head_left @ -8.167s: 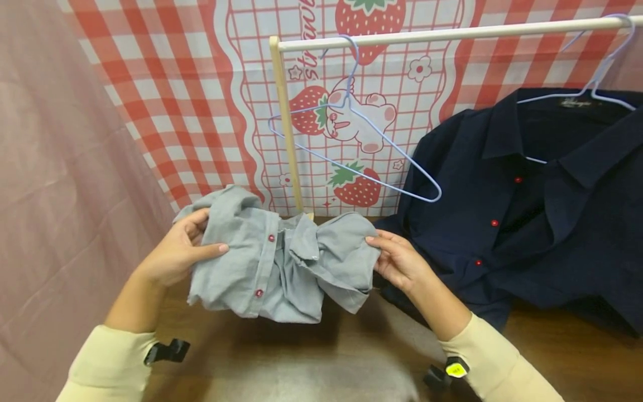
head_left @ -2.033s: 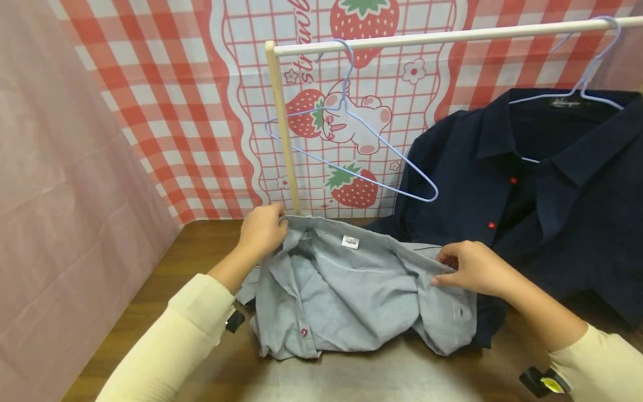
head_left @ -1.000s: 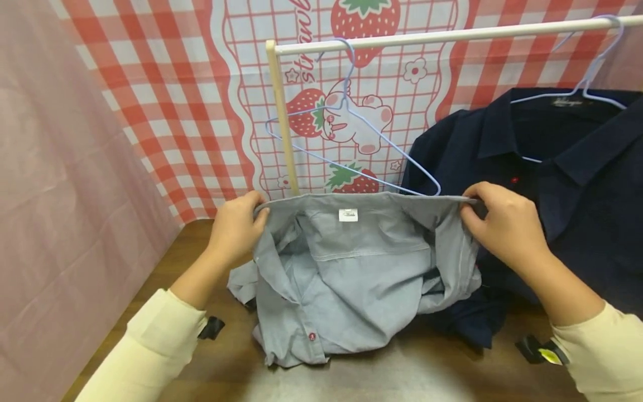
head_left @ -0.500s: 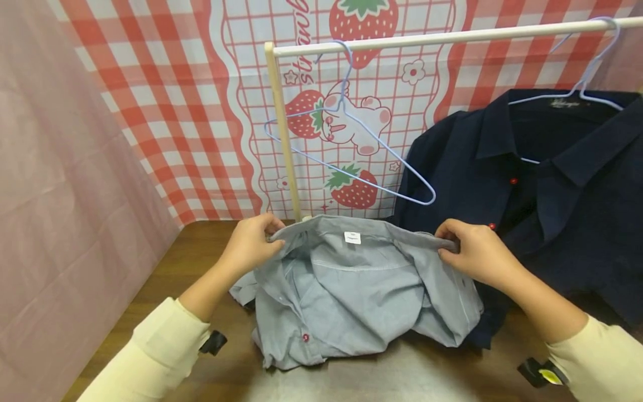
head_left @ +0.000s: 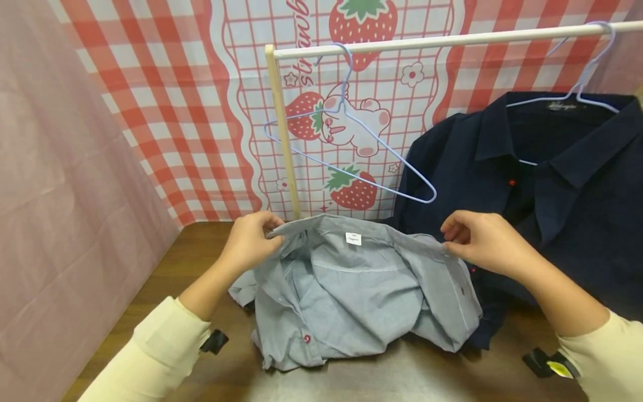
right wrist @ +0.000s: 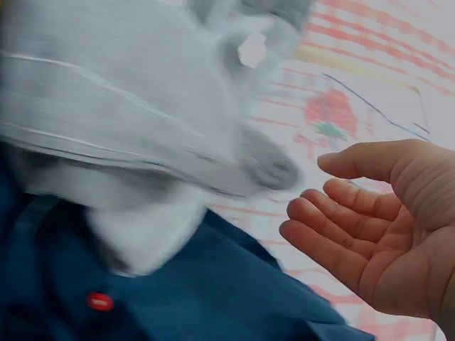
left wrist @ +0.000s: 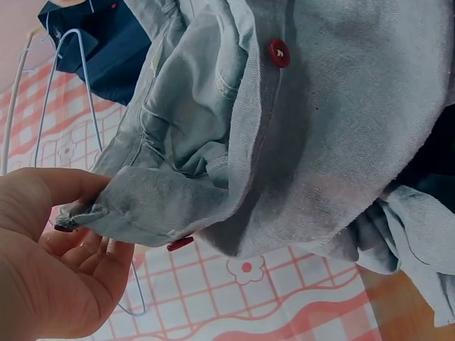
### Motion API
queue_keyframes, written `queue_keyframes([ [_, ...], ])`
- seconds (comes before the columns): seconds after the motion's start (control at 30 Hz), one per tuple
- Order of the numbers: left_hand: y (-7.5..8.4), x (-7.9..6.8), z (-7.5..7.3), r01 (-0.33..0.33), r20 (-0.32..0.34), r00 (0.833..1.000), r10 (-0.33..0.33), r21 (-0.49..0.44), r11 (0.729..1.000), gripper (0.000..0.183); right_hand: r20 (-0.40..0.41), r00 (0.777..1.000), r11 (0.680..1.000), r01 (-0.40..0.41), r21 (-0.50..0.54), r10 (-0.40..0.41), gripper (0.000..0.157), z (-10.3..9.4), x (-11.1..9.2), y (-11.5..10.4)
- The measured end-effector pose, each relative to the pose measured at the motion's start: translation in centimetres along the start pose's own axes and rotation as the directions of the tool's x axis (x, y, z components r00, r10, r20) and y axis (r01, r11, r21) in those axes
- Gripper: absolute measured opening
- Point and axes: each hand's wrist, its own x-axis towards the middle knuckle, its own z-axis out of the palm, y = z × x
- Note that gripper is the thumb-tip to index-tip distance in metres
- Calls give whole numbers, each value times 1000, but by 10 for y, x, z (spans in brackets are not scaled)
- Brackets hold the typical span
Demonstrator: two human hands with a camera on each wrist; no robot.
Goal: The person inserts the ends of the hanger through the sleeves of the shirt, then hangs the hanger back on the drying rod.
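Observation:
A grey shirt (head_left: 361, 290) with red buttons and a white neck label lies bunched over the table, its collar facing the rack. My left hand (head_left: 249, 241) pinches one end of the collar between thumb and fingers; the left wrist view shows this grip on the collar tip (left wrist: 153, 206). At the opposite end, my right hand (head_left: 484, 243) is just off the cloth. In the right wrist view its fingers (right wrist: 334, 238) are loosely bent and apart from the shirt, holding nothing. Behind the shirt a pale blue hanger (head_left: 389, 139) hangs bare on the rack.
The rack's white rail (head_left: 432, 40) runs across the top, with a wooden post (head_left: 283, 128) at its left end. A navy shirt (head_left: 452, 167) hangs on another hanger at right, its lower part near my right hand. A pink curtain (head_left: 75, 195) borders the left.
The grey shirt was turned and its collar spread between both hands, lifted, then lowered. Within the last half second my right hand has let go of the collar; the left keeps its hold.

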Motion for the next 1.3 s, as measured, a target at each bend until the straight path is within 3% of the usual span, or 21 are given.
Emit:
queue_keyframes([
  [0.13, 0, 0, 0, -7, -16, 1000, 7, 1, 1000, 17, -83, 997, 999, 3, -42, -6, 20, -24, 7, -5],
  [0.23, 0, 0, 0, -14, -24, 1000, 14, 4, 1000, 17, -82, 997, 998, -12, -64, 6, 24, -38, 14, -13],
  [0.47, 2, 0, 0, -23, -26, 999, 23, 15, 1000, 15, 86, 995, 995, -32, -91, 40, 49, -56, 37, -28],
  [0.8, 3, 0, -4, 11, -3, 1000, -11, 16, 1000, 17, 223, 971, 977, -33, -209, 81, 67, -68, 86, -48],
  [1.0, 5, 1, -4, 27, 13, 1000, -27, 3, 1000, 18, 305, 950, 979, -8, -206, 72, 60, -74, 119, -57],
  [1.3, 6, 2, -3, 38, 17, 999, -38, 2, 999, 18, 158, 985, 993, -47, -110, 64, 42, -70, 148, -75],
])
